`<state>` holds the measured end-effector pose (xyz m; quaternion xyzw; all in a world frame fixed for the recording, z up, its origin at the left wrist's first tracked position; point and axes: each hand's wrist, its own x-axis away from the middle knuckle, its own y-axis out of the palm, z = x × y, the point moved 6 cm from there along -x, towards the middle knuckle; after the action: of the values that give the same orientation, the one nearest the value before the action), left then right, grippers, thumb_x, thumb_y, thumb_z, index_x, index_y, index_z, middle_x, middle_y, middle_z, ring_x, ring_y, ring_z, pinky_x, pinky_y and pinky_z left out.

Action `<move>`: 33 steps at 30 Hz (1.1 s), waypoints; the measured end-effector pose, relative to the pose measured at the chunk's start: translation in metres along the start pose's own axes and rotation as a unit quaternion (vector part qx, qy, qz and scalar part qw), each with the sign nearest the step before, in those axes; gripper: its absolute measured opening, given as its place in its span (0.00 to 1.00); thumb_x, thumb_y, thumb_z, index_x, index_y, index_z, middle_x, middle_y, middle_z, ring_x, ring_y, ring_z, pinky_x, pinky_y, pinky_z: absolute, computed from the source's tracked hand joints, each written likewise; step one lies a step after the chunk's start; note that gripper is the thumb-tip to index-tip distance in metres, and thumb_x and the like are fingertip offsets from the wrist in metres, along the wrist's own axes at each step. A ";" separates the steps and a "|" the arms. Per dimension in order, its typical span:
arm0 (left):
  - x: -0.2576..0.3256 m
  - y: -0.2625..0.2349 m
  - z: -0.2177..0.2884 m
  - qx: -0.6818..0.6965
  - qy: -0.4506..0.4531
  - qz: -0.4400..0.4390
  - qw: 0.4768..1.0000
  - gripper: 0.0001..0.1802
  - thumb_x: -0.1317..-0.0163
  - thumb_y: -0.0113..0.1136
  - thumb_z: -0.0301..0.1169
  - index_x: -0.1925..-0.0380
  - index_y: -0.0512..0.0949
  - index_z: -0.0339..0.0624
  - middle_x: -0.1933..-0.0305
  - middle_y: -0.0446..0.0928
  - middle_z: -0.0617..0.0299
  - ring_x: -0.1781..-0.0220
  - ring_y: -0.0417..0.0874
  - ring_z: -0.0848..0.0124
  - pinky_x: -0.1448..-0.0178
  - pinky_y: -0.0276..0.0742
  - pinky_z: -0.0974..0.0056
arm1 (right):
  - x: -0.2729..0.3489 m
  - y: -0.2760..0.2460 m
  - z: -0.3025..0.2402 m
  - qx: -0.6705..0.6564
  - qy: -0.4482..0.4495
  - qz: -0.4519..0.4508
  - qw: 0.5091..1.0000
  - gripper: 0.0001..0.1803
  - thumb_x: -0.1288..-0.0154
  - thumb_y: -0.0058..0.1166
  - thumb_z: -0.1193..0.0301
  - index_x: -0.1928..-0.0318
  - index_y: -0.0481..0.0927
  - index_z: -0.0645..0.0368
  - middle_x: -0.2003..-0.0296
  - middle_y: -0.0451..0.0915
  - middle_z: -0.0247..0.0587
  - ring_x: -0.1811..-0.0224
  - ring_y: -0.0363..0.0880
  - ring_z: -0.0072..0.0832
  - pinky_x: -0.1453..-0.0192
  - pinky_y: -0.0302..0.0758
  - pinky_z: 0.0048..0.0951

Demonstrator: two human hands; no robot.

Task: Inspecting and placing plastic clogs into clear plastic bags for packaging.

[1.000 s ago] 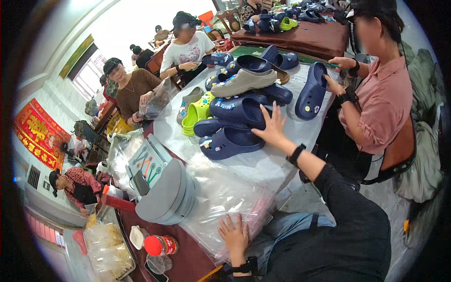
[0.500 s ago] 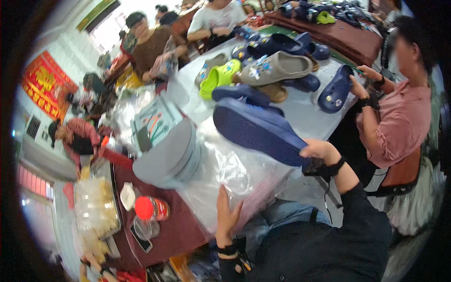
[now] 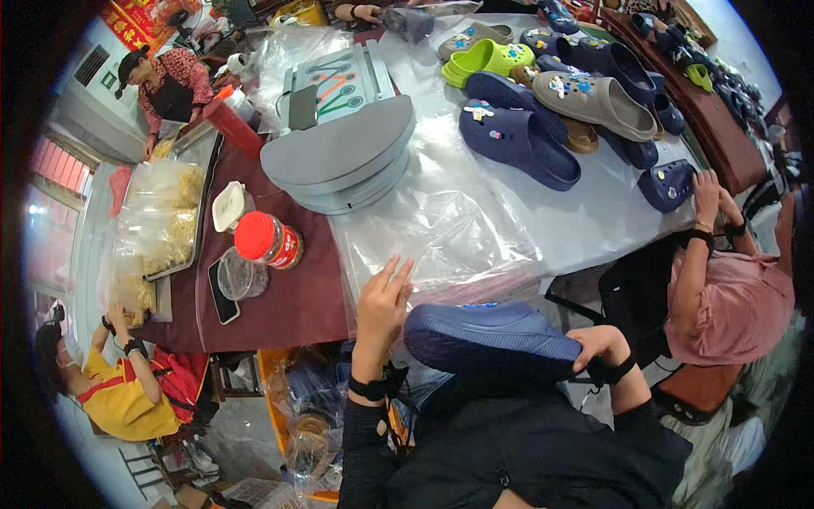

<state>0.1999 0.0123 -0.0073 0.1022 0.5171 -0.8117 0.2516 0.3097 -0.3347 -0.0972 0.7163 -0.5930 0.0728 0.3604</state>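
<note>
A navy foam clog [image 3: 487, 339] is in my right hand [image 3: 600, 346], gripped at one end, with its ridged side toward me and colourful charms just showing on top. It is tilted in front of my body, below the table edge. My left hand [image 3: 383, 301] is open, fingers stretched, beside the clog and over the near edge of the clear plastic bags [image 3: 441, 225] that lie flat on the table. Whether it touches the plastic I cannot tell. Beyond the bags rests another navy clog [image 3: 519, 142] with charms, in a pile with a grey clog [image 3: 593, 102] and a lime-green clog [image 3: 487, 61].
Left of the bags stands a grey rounded device [image 3: 339, 148]. A red-lidded jar [image 3: 270, 240], a clear tub [image 3: 242, 273] and a phone [image 3: 224, 293] sit on the dark red cloth. On the right, a person in pink [image 3: 729, 297] handles a navy clog [image 3: 666, 185].
My right hand has brought the navy clog down from over the table to in front of my body. My left hand stays open near the bags. The view has swung.
</note>
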 end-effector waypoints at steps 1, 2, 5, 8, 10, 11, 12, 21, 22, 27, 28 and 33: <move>0.000 0.004 0.001 0.039 -0.026 -0.005 0.999 0.21 0.41 0.56 0.24 0.45 0.76 0.47 0.43 0.74 0.49 0.52 0.77 0.52 0.49 0.73 0.57 | -0.002 0.007 -0.004 0.020 0.010 0.011 1.000 0.20 0.52 0.69 0.63 0.67 0.74 0.63 0.74 0.73 0.25 0.72 0.71 0.16 0.68 0.70 0.21; 0.000 0.003 0.004 0.036 -0.026 -0.004 0.999 0.21 0.41 0.56 0.24 0.45 0.76 0.47 0.43 0.74 0.49 0.52 0.77 0.52 0.49 0.73 0.57 | -0.003 0.011 -0.007 0.041 0.019 0.023 0.999 0.21 0.51 0.69 0.62 0.67 0.73 0.63 0.74 0.73 0.26 0.71 0.72 0.16 0.68 0.71 0.21; -0.002 0.006 0.004 0.080 -0.055 -0.002 0.995 0.20 0.38 0.55 0.27 0.44 0.76 0.48 0.43 0.74 0.50 0.51 0.77 0.53 0.47 0.73 0.57 | 0.003 0.018 -0.001 0.000 0.028 0.027 0.999 0.20 0.49 0.68 0.62 0.66 0.73 0.61 0.75 0.72 0.25 0.72 0.70 0.16 0.68 0.69 0.20; -0.004 0.003 0.009 0.122 -0.065 0.037 0.990 0.21 0.37 0.55 0.29 0.42 0.74 0.51 0.41 0.72 0.50 0.49 0.77 0.53 0.46 0.72 0.56 | 0.010 0.015 0.030 -0.048 0.007 0.058 0.997 0.20 0.46 0.66 0.60 0.63 0.73 0.61 0.75 0.70 0.24 0.72 0.67 0.15 0.66 0.66 0.19; -0.008 -0.002 0.026 0.115 -0.038 0.043 0.992 0.22 0.37 0.56 0.30 0.42 0.74 0.54 0.39 0.71 0.51 0.49 0.76 0.52 0.45 0.71 0.55 | 0.009 0.015 0.028 -0.089 -0.022 0.081 0.992 0.27 0.45 0.64 0.57 0.52 0.74 0.63 0.65 0.76 0.30 0.63 0.72 0.17 0.58 0.70 0.22; -0.009 0.000 0.033 0.070 -0.011 0.012 0.997 0.23 0.38 0.57 0.31 0.42 0.74 0.56 0.38 0.70 0.53 0.47 0.75 0.51 0.45 0.70 0.53 | 0.007 0.017 0.024 -0.087 -0.026 0.082 0.992 0.27 0.45 0.64 0.57 0.52 0.74 0.63 0.65 0.76 0.30 0.63 0.72 0.17 0.58 0.70 0.22; -0.010 0.004 0.040 0.071 -0.006 0.010 0.997 0.23 0.38 0.57 0.31 0.42 0.74 0.56 0.38 0.70 0.53 0.47 0.75 0.51 0.45 0.70 0.53 | 0.004 0.023 0.012 -0.127 -0.042 0.101 0.986 0.32 0.45 0.63 0.58 0.46 0.70 0.64 0.58 0.76 0.34 0.57 0.73 0.20 0.52 0.70 0.24; -0.001 0.001 0.065 -0.082 0.063 0.012 0.995 0.24 0.40 0.57 0.33 0.42 0.73 0.52 0.36 0.69 0.57 0.39 0.70 0.49 0.39 0.65 0.49 | -0.014 0.060 -0.026 -0.285 -0.050 0.112 0.951 0.44 0.45 0.60 0.54 0.34 0.60 0.67 0.38 0.69 0.47 0.40 0.70 0.35 0.34 0.63 0.35; -0.002 0.002 0.066 -0.075 0.065 0.004 0.995 0.24 0.40 0.57 0.32 0.42 0.73 0.51 0.36 0.69 0.57 0.38 0.69 0.48 0.37 0.64 0.48 | -0.017 0.060 -0.022 -0.287 -0.054 0.110 0.950 0.44 0.44 0.59 0.53 0.34 0.61 0.67 0.39 0.70 0.47 0.40 0.70 0.35 0.35 0.64 0.35; -0.004 0.008 0.083 0.005 0.103 -0.016 0.995 0.24 0.40 0.57 0.30 0.42 0.73 0.48 0.37 0.71 0.57 0.37 0.69 0.48 0.35 0.64 0.48 | -0.016 0.061 -0.020 -0.341 -0.082 0.127 0.928 0.44 0.44 0.59 0.51 0.34 0.61 0.66 0.41 0.70 0.51 0.42 0.73 0.38 0.38 0.71 0.41; -0.006 0.007 0.088 0.018 0.099 -0.020 0.995 0.23 0.40 0.57 0.30 0.42 0.73 0.48 0.38 0.72 0.56 0.37 0.69 0.47 0.35 0.64 0.48 | -0.014 0.060 -0.020 -0.332 -0.081 0.127 0.931 0.45 0.45 0.59 0.50 0.34 0.60 0.65 0.40 0.70 0.51 0.41 0.73 0.39 0.38 0.71 0.42; -0.002 0.002 0.115 0.006 0.151 -0.024 0.988 0.24 0.45 0.60 0.27 0.45 0.75 0.45 0.41 0.75 0.58 0.42 0.74 0.53 0.41 0.69 0.52 | -0.013 0.050 -0.004 -0.369 -0.073 0.115 0.919 0.49 0.47 0.59 0.48 0.33 0.57 0.64 0.39 0.68 0.52 0.41 0.72 0.39 0.39 0.71 0.44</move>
<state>0.2133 -0.0904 0.0429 0.2131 0.5470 -0.7954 0.1507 0.2624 -0.3235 -0.0796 0.4629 -0.6809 -0.1628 0.5436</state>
